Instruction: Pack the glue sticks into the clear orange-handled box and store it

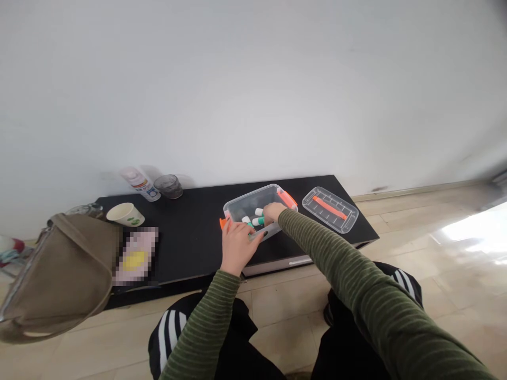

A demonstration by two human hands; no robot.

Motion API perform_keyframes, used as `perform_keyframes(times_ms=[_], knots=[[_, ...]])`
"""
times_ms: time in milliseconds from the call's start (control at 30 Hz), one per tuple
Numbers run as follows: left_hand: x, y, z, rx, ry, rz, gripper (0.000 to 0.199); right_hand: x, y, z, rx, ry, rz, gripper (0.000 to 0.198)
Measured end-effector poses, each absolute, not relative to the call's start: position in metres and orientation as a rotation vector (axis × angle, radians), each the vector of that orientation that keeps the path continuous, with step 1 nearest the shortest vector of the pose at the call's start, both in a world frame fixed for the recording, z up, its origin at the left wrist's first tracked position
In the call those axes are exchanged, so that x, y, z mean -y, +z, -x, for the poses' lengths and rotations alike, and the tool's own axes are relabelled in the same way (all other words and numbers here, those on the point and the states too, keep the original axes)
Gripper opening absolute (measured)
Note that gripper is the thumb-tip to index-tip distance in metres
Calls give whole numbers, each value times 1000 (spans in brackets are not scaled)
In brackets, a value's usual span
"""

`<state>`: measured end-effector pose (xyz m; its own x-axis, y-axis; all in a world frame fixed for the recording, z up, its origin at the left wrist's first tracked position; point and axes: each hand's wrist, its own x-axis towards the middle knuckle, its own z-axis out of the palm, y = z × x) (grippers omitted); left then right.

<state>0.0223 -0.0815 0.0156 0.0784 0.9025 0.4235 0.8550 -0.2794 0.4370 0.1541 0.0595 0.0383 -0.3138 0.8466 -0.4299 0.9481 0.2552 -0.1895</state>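
Note:
A clear plastic box [253, 202] with orange latches sits without its lid on the black table. Inside lie several small bottles [258, 221] with white and green parts. My left hand [236, 244] grips the near left corner of the box, thumb along the near wall and fingers over the rim. Reaching in from the right, my right hand [273, 211] is down inside the box beside the bottles. Its fingers are curled and partly hidden, so what they hold cannot be made out. The clear lid [330, 209] with an orange handle lies to the right of the box.
On the left of the black table [190, 232] stand a paper cup [125, 215], a dark glass [168, 186] and a spray can [140, 183]. A brown bag [67, 269] overhangs the left end, next to a blurred pink and yellow item [137, 257]. A wall rises behind.

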Motion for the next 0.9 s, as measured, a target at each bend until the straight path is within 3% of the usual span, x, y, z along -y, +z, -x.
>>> perform_keyframes(times_ms=[200, 367, 467, 667, 900], knots=[[71, 19, -22, -1896, 1025, -2208, 23, -37, 95, -186, -2767, -292, -1685, 60], [84, 23, -42, -1639, 1388, -1958, 50, 22, 104, -227, -3058, -149, -1556, 49], [97, 22, -64, -1445, 1332, -1844, 58, 52, 76, -247, -3085, 1, -1402, 40], [100, 17, -104, -1476, 932, -1806, 33, 67, 20, -279, -3043, 205, -1425, 33], [88, 12, -132, -1573, 947, -1639, 32, 59, 18, -311, -2976, 279, -1597, 31]])
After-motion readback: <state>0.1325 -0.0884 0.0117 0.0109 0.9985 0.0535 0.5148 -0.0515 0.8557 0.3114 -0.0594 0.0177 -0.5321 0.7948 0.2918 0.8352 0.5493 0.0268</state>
